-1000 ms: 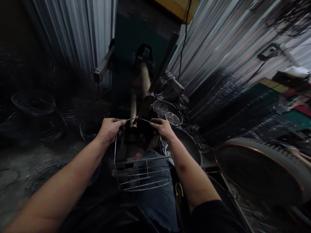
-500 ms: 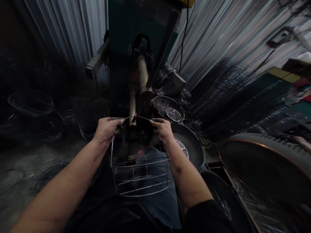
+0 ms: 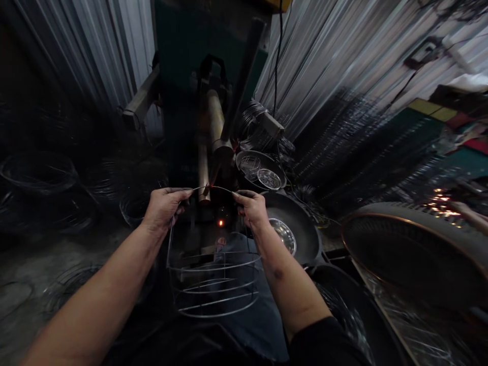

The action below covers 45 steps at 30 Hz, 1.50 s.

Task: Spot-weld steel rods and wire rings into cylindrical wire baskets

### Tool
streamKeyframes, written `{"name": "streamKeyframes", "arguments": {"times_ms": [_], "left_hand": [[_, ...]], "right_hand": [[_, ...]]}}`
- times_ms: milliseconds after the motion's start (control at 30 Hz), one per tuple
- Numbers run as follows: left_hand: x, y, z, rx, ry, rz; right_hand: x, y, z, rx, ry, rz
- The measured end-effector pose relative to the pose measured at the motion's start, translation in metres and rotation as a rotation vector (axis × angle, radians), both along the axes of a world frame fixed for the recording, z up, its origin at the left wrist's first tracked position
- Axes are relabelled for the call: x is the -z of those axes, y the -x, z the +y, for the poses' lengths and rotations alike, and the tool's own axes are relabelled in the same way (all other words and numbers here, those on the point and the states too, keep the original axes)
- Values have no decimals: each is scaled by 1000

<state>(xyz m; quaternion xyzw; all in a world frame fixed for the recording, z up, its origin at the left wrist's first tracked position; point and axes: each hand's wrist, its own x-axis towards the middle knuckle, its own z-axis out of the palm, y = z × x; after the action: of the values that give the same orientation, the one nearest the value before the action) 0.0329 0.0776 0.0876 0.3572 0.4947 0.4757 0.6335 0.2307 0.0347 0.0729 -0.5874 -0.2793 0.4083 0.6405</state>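
Wire frame (image 3: 224, 278), upper edge (image 3: 224, 189) pinched by left grip (image 3: 162, 208), right grip (image 3: 253, 208), gap between

A corrugated wall (image 3: 316, 56) forms the background; a dark box (image 3: 422, 54) sits against its right part. A black cable (image 3: 277, 61) hangs down before it, near a coil of wire (image 3: 249, 127). At right, a large round cover (image 3: 404, 249) has a copper-coloured rim; orange sparks (image 3: 442, 202) glow just beyond.
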Motion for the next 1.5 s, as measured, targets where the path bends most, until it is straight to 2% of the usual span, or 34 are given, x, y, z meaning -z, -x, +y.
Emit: {"name": "streamKeyframes", "arguments": {"times_ms": [367,600,733,900,1033,1167,1500], "left_hand": [[3,0,2,11,-24,8],[-3,0,-1,-4,-53,9],[-7,1,-3,1,-41,84],[-3,3,-6,10,-21,173],[1,6,-9,-49,-24,157],[5,9,-7,-31,20,100],[2,6,-4,-49,77,31]], "right_hand": [[4,2,-2,35,-1,72],[-6,3,-5,41,-2,63],[-10,1,-5,10,12,49],[-6,0,-4,-53,30,68],[-1,4,-1,-56,29,71],[-3,7,0,-63,12,79],[-4,4,7,-86,11,71]]}}
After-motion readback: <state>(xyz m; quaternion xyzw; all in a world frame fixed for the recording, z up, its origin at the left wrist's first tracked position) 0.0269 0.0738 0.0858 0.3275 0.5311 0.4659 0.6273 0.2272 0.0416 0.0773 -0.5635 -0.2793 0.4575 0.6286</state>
